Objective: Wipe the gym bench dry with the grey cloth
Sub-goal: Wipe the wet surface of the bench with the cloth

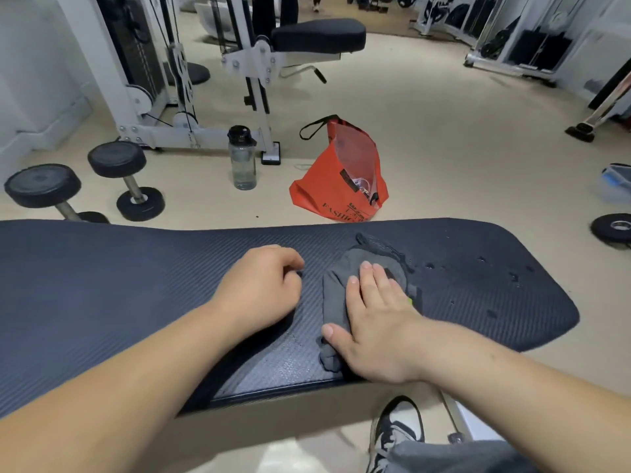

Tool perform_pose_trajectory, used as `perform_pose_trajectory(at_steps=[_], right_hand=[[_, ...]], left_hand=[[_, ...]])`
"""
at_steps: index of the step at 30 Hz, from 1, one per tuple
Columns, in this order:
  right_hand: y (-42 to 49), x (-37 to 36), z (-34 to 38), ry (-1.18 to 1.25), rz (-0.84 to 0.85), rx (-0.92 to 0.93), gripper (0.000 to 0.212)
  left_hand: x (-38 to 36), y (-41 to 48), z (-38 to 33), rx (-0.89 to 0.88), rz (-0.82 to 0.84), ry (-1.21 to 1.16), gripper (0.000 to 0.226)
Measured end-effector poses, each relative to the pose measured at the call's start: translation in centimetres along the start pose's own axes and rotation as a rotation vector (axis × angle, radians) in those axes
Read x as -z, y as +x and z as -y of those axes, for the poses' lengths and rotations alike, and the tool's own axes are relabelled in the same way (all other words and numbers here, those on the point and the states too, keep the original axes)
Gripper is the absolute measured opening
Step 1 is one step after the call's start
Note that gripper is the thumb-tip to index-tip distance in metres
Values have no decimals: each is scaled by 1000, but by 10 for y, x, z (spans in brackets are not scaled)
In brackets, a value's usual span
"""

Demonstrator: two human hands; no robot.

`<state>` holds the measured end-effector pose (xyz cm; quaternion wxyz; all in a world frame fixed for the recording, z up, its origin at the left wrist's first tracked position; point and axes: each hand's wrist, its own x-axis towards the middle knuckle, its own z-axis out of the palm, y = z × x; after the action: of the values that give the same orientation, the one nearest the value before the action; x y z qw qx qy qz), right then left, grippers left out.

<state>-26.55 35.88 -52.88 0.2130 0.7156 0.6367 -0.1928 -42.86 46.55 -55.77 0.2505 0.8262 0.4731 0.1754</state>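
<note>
The dark ribbed gym bench (136, 285) runs across the view from left to right. A crumpled grey cloth (336, 295) lies on its right half. My right hand (375, 322) lies flat on the cloth, fingers stretched out and pressing it onto the pad. My left hand (263, 288) rests on the bench just left of the cloth, its fingers curled in and holding nothing. Several water drops (481, 264) sit on the pad to the right of the cloth, towards the rounded end.
On the floor beyond the bench stand an orange bag (341, 179), a clear water bottle (242, 158) and two dumbbells (126, 179). A white cable machine with a black seat (317, 35) rises behind them. My shoe (396, 431) is under the bench's near edge.
</note>
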Motion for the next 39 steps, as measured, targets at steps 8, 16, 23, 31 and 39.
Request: perform_pose_trajectory(at_steps=[8,16,23,31,39], right_hand=[[83,20,7,154,-251,25,87],[76,16,89,138,-291,360,81],[97,28,30,129,-317,206,95],[47,5,33,112,-180,129,91],[56,6,-42,187,-209,40,82]], left_hand=[[32,-2,41,63,-77,12,29],[64,-14,82,219,-211,-3,30],[64,-12,73,194,-210,-12,30],[41,3,45,103,-136,2,31],[-13,12,-25,-133,-151,-4,29]])
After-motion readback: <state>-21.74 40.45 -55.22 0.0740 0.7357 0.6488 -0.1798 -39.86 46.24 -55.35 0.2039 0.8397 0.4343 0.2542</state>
